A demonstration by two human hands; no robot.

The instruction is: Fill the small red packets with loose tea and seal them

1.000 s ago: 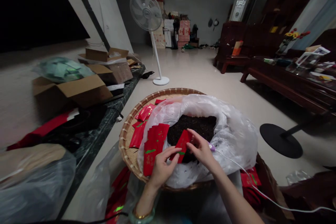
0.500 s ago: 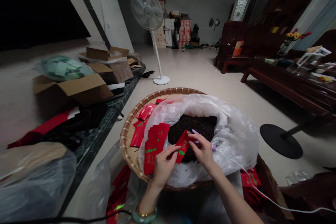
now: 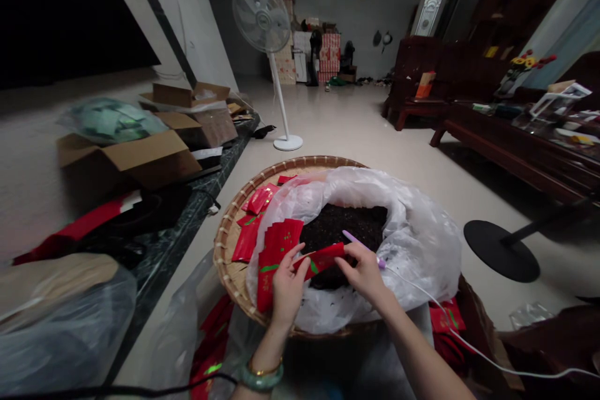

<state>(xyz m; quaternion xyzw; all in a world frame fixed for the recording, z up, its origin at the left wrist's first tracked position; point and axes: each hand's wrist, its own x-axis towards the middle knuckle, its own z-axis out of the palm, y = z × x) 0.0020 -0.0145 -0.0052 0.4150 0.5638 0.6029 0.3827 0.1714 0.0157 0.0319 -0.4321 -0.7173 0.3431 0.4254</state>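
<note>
A single red packet [image 3: 323, 259] with a green mark is stretched between my two hands. My left hand [image 3: 288, 287] pinches its left end, and my right hand [image 3: 363, 269] grips the right end. Below it, dark loose material that looks like tea leaves [image 3: 347, 223] fills an open clear plastic bag [image 3: 422, 250]. A purple pen-like tool [image 3: 352, 238] with a white cord lies on the dark leaves, partly behind my right hand. Beside my left hand, a fanned stack of red packets [image 3: 276, 250] rests on the bag's edge.
The bag sits in a round woven bamboo tray [image 3: 227, 240], where more red packets [image 3: 246, 240] lie at the left. A white cord [image 3: 487, 359] runs off to the right. Cardboard boxes [image 3: 145, 153] stand at the left, a white fan [image 3: 287, 142] ahead, and a black round base [image 3: 501, 250] at the right.
The red packet has turned from steeply slanted to nearly level. My left hand has shifted slightly right and now holds its left end; my right hand has moved slightly down to its right end.
</note>
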